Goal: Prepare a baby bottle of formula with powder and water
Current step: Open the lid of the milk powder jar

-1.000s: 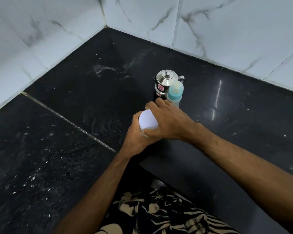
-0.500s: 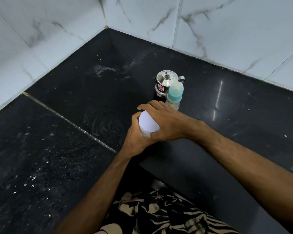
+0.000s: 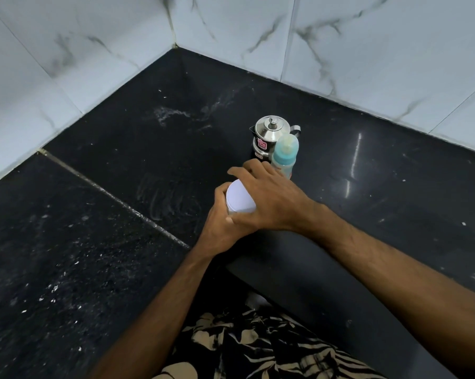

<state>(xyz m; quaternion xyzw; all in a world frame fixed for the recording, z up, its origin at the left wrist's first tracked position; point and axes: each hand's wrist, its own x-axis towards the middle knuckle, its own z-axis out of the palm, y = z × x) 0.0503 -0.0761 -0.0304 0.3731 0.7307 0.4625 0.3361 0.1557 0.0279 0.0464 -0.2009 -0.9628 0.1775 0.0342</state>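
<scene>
Since the earlier frame the right hand (image 3: 269, 199) has turned slightly on the flat white lid (image 3: 240, 197), fingers curled over its rim. The left hand (image 3: 225, 228) wraps the tin (image 3: 230, 212) below; its contents are hidden. Behind stand a translucent bottle (image 3: 285, 155) with teal collar and a polished steel kettle (image 3: 269, 138), on glossy black stone counter (image 3: 121, 242).
</scene>
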